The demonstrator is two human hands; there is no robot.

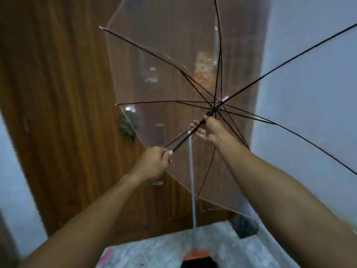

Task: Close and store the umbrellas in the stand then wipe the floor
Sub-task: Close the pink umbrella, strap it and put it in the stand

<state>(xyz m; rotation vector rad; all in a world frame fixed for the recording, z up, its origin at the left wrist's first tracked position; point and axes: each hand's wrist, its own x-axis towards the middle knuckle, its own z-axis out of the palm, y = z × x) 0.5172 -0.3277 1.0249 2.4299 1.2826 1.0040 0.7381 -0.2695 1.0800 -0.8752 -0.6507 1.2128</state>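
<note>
1. Currently: clear umbrella (154, 84) fully open, mid-frame, in front of the wooden door (58, 93).
2. Left hand (152, 163) fisted round the lower end of the shaft (185, 139), centre-left. Right hand (207, 130) curled round the shaft just below the runner (209, 113).
3. Risk: a runner released suddenly could pinch the right hand's fingers.
4. Risk: folding ribs might snag the white pole (192, 180), lower centre, or scrape the door.

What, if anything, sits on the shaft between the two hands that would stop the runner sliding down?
Nothing visible. The umbrella shaft runs bare between the right hand, up by the runner, and the left hand. A pale pole crosses the view near it; contact unclear.
</note>
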